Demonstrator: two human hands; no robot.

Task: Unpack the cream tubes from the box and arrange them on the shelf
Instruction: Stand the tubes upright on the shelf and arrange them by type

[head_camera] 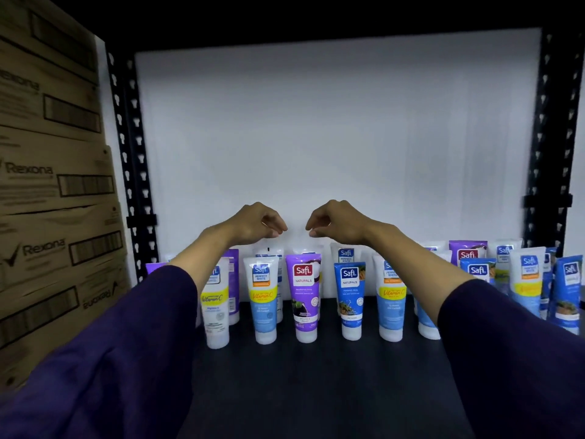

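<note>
Cream tubes (265, 299) stand upright in rows on the dark shelf (316, 375). Above them hover the left hand (259, 224) and right hand (337, 221), fingers loosely curled, holding nothing.

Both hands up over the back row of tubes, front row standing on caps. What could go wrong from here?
1. The forearms and sleeves pass right over the front row; the purple tube or the blue tube could get swept over.
2. The tubes stand close on narrow caps, so one tip may topple its neighbours.
3. The left hand and right hand hold nothing, fingers loosely curled; a blind reach down could knock the partly hidden back-row tubes.
</note>
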